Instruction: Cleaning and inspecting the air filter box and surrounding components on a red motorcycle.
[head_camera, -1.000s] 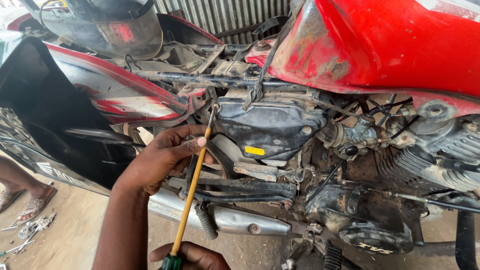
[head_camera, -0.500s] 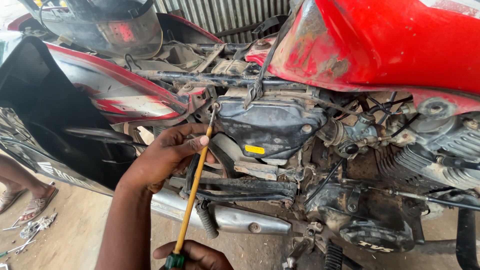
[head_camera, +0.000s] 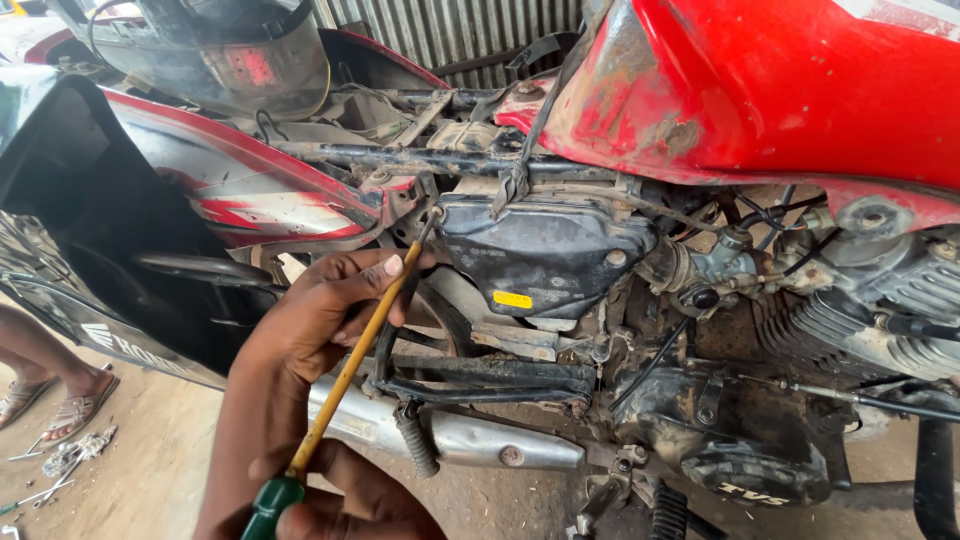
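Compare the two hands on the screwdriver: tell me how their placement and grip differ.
The left hand sits high on the yellow shaft, near the tip, fingers steadying it loosely; the right hand is at the bottom edge of the view, closed around the green handle. The left hand shows whole with its forearm; the right hand is partly cut off. Both touch the same screwdriver, whose tip meets the motorcycle frame.

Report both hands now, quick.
Left hand: fingers steadying the screwdriver shaft.
Right hand: closed on the screwdriver's green handle.
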